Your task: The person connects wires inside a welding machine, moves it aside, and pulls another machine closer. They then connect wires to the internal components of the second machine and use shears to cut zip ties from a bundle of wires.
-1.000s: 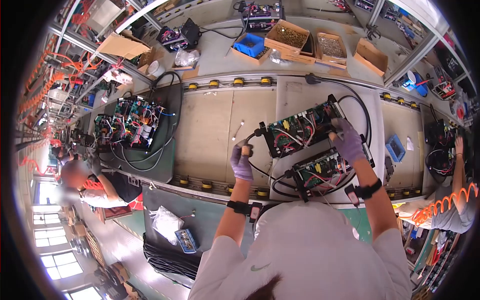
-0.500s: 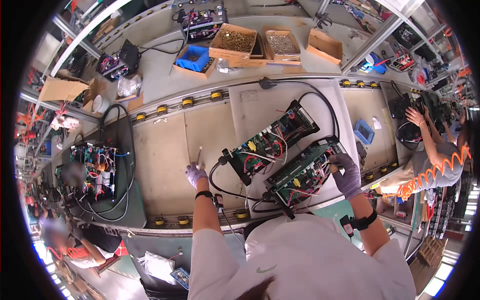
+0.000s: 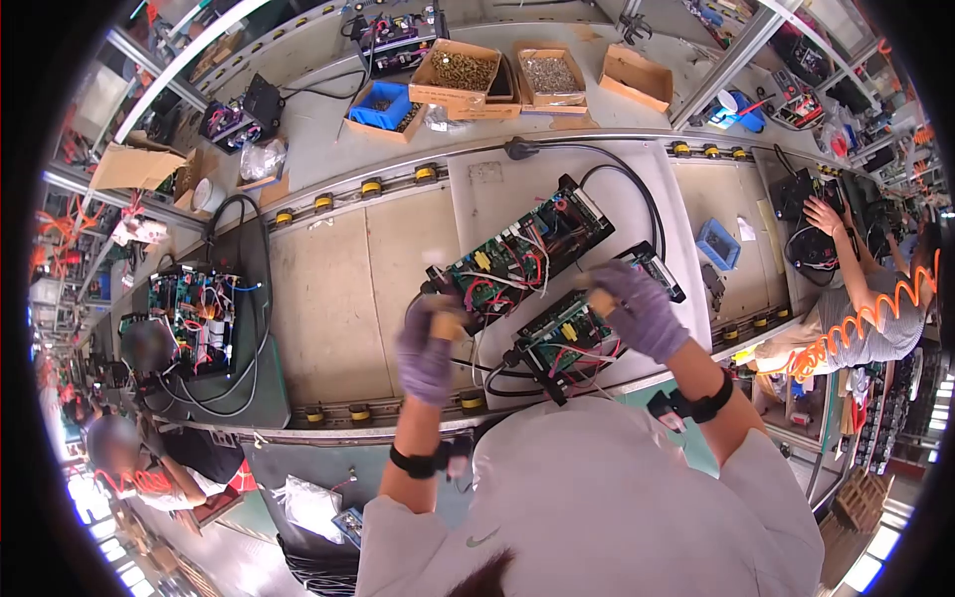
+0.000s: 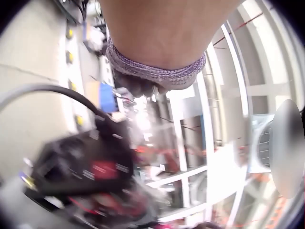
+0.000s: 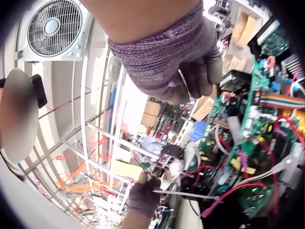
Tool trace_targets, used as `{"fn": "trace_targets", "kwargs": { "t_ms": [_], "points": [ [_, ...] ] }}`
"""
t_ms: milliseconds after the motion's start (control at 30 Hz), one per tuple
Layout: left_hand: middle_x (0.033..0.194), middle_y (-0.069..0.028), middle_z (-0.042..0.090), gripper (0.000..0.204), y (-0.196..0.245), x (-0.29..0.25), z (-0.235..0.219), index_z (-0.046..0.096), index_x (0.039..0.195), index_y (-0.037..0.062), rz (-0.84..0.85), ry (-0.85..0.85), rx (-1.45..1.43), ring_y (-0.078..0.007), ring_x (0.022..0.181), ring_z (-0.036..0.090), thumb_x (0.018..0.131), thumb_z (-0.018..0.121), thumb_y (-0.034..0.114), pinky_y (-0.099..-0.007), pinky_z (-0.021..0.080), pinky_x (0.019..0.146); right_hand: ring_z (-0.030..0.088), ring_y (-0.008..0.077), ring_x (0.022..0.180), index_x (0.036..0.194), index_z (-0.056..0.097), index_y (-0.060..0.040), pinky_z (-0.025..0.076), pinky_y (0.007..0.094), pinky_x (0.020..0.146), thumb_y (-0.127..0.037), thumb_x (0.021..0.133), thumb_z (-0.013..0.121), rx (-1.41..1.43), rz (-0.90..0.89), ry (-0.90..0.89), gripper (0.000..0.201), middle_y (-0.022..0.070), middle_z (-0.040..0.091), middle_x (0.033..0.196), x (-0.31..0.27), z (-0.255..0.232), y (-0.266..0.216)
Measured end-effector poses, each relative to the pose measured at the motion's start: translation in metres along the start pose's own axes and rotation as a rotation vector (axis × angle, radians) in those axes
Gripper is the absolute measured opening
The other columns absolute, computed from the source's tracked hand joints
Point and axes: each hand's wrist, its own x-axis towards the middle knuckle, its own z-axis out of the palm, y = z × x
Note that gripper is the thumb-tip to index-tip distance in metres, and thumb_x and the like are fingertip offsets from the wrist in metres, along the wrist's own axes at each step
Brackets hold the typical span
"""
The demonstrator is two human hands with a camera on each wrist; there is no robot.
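Note:
Two circuit-board units, an upper one (image 3: 532, 244) and a lower one (image 3: 572, 338), lie slanted on the white sheet. At the upper unit's left end the gloved left hand (image 3: 426, 350) has its fingers curled. In the right wrist view that left hand (image 5: 144, 196) pinches what looks like a thin white lead (image 5: 183, 194). Over the lower unit is the gloved right hand (image 3: 642, 313), its fingers loosely bent and nothing visible in them; the right wrist view shows this hand (image 5: 171, 62) beside the boards (image 5: 248, 143). The left wrist view is blurred, the left fingers mostly hidden.
A third board unit (image 3: 194, 318) stands on a dark mat at left. Boxes of small metal parts (image 3: 463, 70) line the back shelf. A small blue tray (image 3: 718, 245) lies right of the sheet. Black cables (image 3: 647, 199) loop around the units. Other people work at both sides.
The left hand has moved right from the beige surface to the upper unit, and the small lead there is gone. The right hand has moved left over the lower unit, which was turned and shifted.

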Motion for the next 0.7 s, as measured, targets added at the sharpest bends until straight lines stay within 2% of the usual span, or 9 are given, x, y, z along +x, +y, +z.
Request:
{"fn": "trace_targets", "kwargs": {
  "t_ms": [33,100,200,233,367,467,533,633,700],
  "points": [
    [0.086,-0.0035,0.062,0.017,0.006,-0.008,0.013,0.059,0.103,0.0038,-0.215,-0.164,0.152,-0.0102,0.078,0.057,0.089,0.057,0.014,-0.0229,0.046,0.065,0.063,0.0277,0.097,0.111,0.057,-0.0016,0.05,0.0324,0.083,-0.011,0.084,0.061,0.168,-0.013,-0.023,0.029,0.0138,0.063,0.103,0.005,0.007,-0.007],
    [0.087,-0.0032,0.061,0.016,0.004,-0.02,0.042,0.059,0.103,0.003,-0.454,-0.331,0.191,-0.0093,0.078,0.057,0.089,0.058,0.01,-0.0226,0.047,0.066,0.061,0.0278,0.101,0.115,0.055,-0.0008,0.049,0.0324,0.086,-0.011,0.087,0.057,0.509,-0.044,-0.075,0.029,0.0142,0.063,0.105,0.011,0.024,-0.021],
    [0.09,-0.0029,0.06,0.019,-0.01,-0.028,0.055,0.06,0.105,0.0013,-0.558,-0.317,0.016,-0.008,0.077,0.057,0.087,0.057,0.009,-0.0218,0.047,0.064,0.06,0.0283,0.103,0.119,0.052,-0.0017,0.047,0.0329,0.088,-0.012,0.091,0.053,1.038,0.214,-0.077,0.03,0.0149,0.063,0.106,0.008,0.043,-0.028],
    [0.095,-0.0026,0.059,0.022,-0.016,-0.026,0.05,0.058,0.108,0.0013,-0.616,-0.39,0.018,-0.0088,0.082,0.056,0.088,0.057,0.01,-0.023,0.048,0.068,0.062,0.0295,0.099,0.121,0.05,-0.0007,0.048,0.0337,0.087,-0.009,0.09,0.053,0.945,0.24,-0.122,0.032,0.016,0.063,0.104,0.011,0.037,-0.03],
    [0.107,-0.0075,0.059,0.032,-0.026,-0.022,0.052,0.052,0.116,0.0015,-0.168,-0.043,0.199,-0.0152,0.099,0.056,0.088,0.062,0.012,-0.0291,0.045,0.088,0.063,0.0342,0.088,0.112,0.057,-0.0033,0.051,0.0364,0.079,-0.007,0.086,0.053,0.322,0.075,0.026,0.027,0.0164,0.064,0.099,0.014,0.034,-0.029],
    [0.107,-0.0081,0.06,0.036,-0.012,-0.015,0.058,0.053,0.115,0.0013,-0.093,-0.056,-0.034,-0.0157,0.099,0.058,0.084,0.067,0.012,-0.0292,0.046,0.088,0.062,0.0347,0.087,0.107,0.06,-0.0062,0.051,0.0393,0.079,-0.009,0.081,0.058,0.077,0.033,-0.017,0.027,0.0156,0.064,0.099,0.018,0.033,-0.032],
    [0.093,-0.0059,0.064,0.026,-0.016,-0.013,0.064,0.06,0.104,-0.0001,-0.143,-0.007,0.094,-0.0145,0.085,0.062,0.081,0.07,0.008,-0.0277,0.05,0.081,0.062,0.0336,0.084,0.103,0.062,-0.0077,0.051,0.0408,0.076,-0.01,0.076,0.062,-0.036,-0.048,-0.022,0.027,0.0148,0.064,0.092,0.019,0.032,-0.036],
    [0.092,-0.0059,0.065,0.02,-0.018,-0.007,0.059,0.062,0.101,0.0013,-0.309,-0.015,0.152,-0.0142,0.084,0.062,0.082,0.067,0.006,-0.0274,0.05,0.078,0.062,0.0317,0.079,0.097,0.064,-0.0081,0.051,0.0405,0.07,-0.012,0.076,0.065,-0.044,-0.087,0.044,0.021,0.0127,0.064,0.084,0.021,0.04,-0.028],
    [0.092,-0.0065,0.065,0.021,-0.023,0.001,0.056,0.063,0.101,0.0033,-0.352,-0.05,0.286,-0.0189,0.086,0.063,0.08,0.066,0.006,-0.0319,0.05,0.08,0.063,0.031,0.08,0.096,0.065,-0.0083,0.05,0.0405,0.071,-0.016,0.077,0.064,-0.133,0.017,-0.11,0.02,0.0124,0.065,0.085,0.03,0.037,-0.029]
  ]
}}
